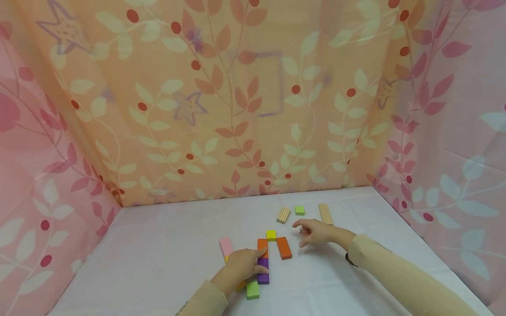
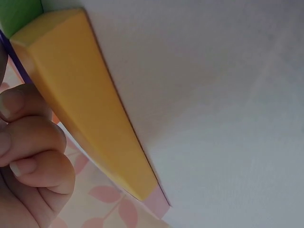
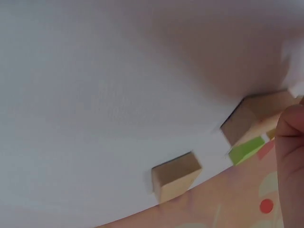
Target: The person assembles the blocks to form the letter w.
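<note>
My left hand (image 1: 239, 270) is over the block arrangement. Its index finger reaches onto an orange block (image 1: 262, 242), and its thumb lies across the purple part (image 1: 262, 278) below. In the left wrist view, curled fingers (image 2: 42, 166) show beside a yellow-orange block (image 2: 90, 104); a pink block (image 2: 157, 202) continues its line. My right hand (image 1: 316, 232) hovers to the right with thumb and index spread apart. Close to it, a wooden block (image 3: 251, 118) sits on the cloth, mostly hidden by the hand in the head view.
Beyond the right hand lie a striped wooden piece (image 1: 283, 215), a light green block (image 1: 299, 210) and a long wooden block (image 1: 326, 214). A yellow block (image 1: 271, 235) and a red-orange block (image 1: 284, 248) lie between the hands. Another green block (image 1: 252, 290) is near the left wrist.
</note>
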The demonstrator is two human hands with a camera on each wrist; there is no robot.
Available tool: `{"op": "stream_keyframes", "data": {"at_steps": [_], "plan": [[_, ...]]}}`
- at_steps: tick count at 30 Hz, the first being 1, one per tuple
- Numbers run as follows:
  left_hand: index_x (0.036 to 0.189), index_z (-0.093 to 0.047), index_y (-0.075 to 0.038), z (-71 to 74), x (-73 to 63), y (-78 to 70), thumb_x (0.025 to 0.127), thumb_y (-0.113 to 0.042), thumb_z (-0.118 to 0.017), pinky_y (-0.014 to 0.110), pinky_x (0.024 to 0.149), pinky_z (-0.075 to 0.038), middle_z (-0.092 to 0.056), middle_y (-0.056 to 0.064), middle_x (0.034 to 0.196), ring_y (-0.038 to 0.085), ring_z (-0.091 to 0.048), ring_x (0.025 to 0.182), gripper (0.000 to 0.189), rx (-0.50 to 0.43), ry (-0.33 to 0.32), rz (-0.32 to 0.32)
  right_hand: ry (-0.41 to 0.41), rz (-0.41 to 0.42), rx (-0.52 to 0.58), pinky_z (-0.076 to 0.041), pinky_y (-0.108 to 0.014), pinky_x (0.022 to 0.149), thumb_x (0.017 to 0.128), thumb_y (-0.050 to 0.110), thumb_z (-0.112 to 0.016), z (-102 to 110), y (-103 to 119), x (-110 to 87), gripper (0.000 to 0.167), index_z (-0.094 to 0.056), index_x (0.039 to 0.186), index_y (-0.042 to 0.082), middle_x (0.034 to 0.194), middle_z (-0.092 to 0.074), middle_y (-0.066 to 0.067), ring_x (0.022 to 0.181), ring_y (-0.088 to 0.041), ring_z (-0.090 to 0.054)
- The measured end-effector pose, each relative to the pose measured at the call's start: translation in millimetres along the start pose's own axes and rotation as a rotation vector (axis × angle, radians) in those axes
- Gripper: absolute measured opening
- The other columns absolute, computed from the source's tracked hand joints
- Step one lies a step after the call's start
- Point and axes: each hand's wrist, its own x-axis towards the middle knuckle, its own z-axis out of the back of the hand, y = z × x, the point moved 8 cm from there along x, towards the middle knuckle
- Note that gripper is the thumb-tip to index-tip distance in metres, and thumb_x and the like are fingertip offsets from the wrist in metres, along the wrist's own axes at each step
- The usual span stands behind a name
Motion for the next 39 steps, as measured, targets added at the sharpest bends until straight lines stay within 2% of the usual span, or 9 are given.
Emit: {"op": "stream_keyframes", "data": {"at_steps": [3,8,11,15,21,27,30,34,39], "plan": [[0.138,-0.057,-0.024,0.4,-0.1,-0.1,0.080,-0.054,-0.070,0.029,0.071,-0.046,-0.069,0.005,0.113,0.015,-0.050,0.077,0.066,-0.004,0.000,-0.003,-0.036,0.016,-0.009,-0.034,-0.023,0.060,0.082,0.016,-0.079,13,-4,-0.8,0.055,-0.055,0.127,-0.004,0.067,-0.042,0.005,0.062,-0.010,-0.041],[0.138,-0.057,-0.025,0.7,0.2,-0.3,0.081,-0.054,-0.069,0.032,0.078,-0.050,-0.068,0.005,0.115,0.015,-0.052,0.080,0.066,-0.002,0.006,-0.003,-0.055,-0.025,-0.004,-0.033,-0.024,0.059,0.082,0.016,-0.079,28,-17,-4.2,0.057,-0.056,0.131,-0.002,0.068,-0.040,0.004,0.063,-0.012,-0.039],[0.138,-0.057,-0.025,1.0,0.1,-0.5,0.080,-0.055,-0.069,0.031,0.076,-0.049,-0.068,0.004,0.114,0.015,-0.052,0.080,0.066,-0.001,0.008,-0.004,-0.044,-0.067,0.005,-0.032,-0.025,0.060,0.083,0.014,-0.078,35,-27,-8.0,0.060,-0.054,0.135,0.000,0.069,-0.040,0.002,0.066,-0.014,-0.039],[0.139,-0.057,-0.025,1.0,0.3,-0.6,0.080,-0.055,-0.069,0.031,0.075,-0.049,-0.068,0.004,0.114,0.015,-0.051,0.080,0.066,-0.002,0.009,-0.006,-0.020,-0.115,0.007,-0.032,-0.025,0.061,0.080,0.011,-0.080,39,-41,-13.9,0.065,-0.052,0.139,0.002,0.070,-0.041,0.001,0.067,-0.015,-0.039],[0.139,-0.057,-0.024,1.3,0.4,-1.7,0.081,-0.056,-0.068,0.029,0.073,-0.048,-0.068,0.005,0.115,0.014,-0.050,0.078,0.067,0.000,0.008,-0.014,-0.004,-0.163,0.001,-0.033,-0.024,0.060,0.077,0.015,-0.082,37,-57,-20.9,0.068,-0.054,0.137,0.003,0.071,-0.043,0.001,0.068,-0.014,-0.039],[0.139,-0.056,-0.024,1.8,-1.4,-1.5,0.081,-0.056,-0.068,0.032,0.080,-0.050,-0.068,0.005,0.116,0.014,-0.053,0.081,0.067,0.004,0.005,-0.008,-0.022,-0.172,0.005,-0.032,-0.024,0.058,0.077,0.018,-0.083,35,-62,-20.6,0.064,-0.057,0.135,0.004,0.070,-0.042,0.001,0.066,-0.014,-0.038],[0.139,-0.056,-0.024,1.7,-1.8,-1.2,0.081,-0.056,-0.068,0.031,0.078,-0.050,-0.068,0.004,0.116,0.015,-0.052,0.080,0.067,-0.001,0.007,-0.005,-0.039,-0.171,0.002,-0.031,-0.024,0.058,0.078,0.020,-0.082,34,-61,-20.7,0.061,-0.060,0.132,0.004,0.068,-0.040,0.002,0.064,-0.013,-0.036],[0.139,-0.056,-0.024,0.9,-1.6,-1.1,0.081,-0.056,-0.068,0.029,0.074,-0.048,-0.068,0.004,0.114,0.014,-0.050,0.078,0.067,-0.002,0.005,-0.008,-0.068,-0.130,-0.011,-0.030,-0.023,0.056,0.078,0.018,-0.082,33,-58,-21.9,0.055,-0.063,0.126,-0.002,0.066,-0.039,0.004,0.062,-0.011,-0.035],[0.138,-0.057,-0.024,0.3,-1.5,-0.9,0.081,-0.056,-0.068,0.034,0.081,-0.051,-0.068,0.004,0.117,0.015,-0.058,0.086,0.067,0.004,0.001,-0.005,-0.104,-0.100,-0.006,-0.030,-0.023,0.057,0.077,0.015,-0.082,31,-57,-21.8,0.048,-0.067,0.117,-0.006,0.067,-0.041,0.005,0.063,-0.011,-0.036]]}}
